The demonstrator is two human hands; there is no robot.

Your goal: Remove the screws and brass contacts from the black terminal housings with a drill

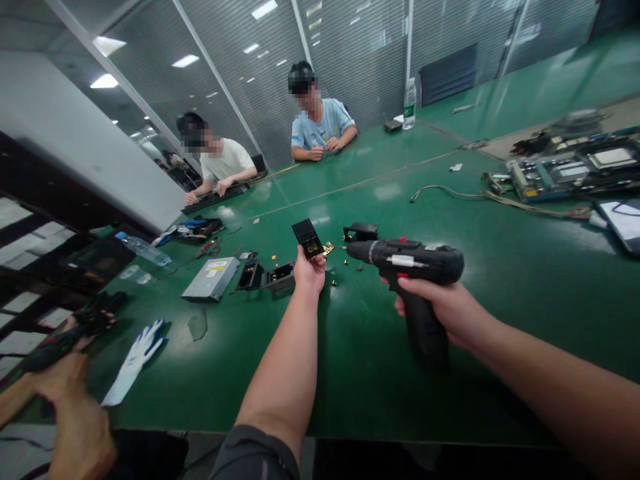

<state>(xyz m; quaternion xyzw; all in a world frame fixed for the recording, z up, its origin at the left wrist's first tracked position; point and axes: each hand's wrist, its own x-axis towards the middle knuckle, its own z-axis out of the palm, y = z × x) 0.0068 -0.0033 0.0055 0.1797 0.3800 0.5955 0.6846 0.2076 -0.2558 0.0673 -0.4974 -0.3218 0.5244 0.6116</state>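
My left hand (311, 272) is closed on a small black plastic housing (307, 237) with brass-coloured parts inside. A brass piece (328, 249) sticks out at its right side. In my right hand (440, 303) is a black cordless drill (415, 263), gripped by its handle and aimed left. The drill's bit reaches close to the brass piece; whether they touch I cannot tell. Several small brass bits (334, 283) lie below and right of the housing. A black plastic cover (362, 231) lies behind the drill's chuck. Open black casings (277, 277) rest left of my left hand.
A metal drive (212, 279), a white-blue glove (137, 360) and a plastic bottle (143, 249) lie on the green table (360, 387) at left. Another person's hands (75, 360) hold a dark tool there. Circuit boards (575, 163) and a cable (450, 192) lie right. Two people sit opposite.
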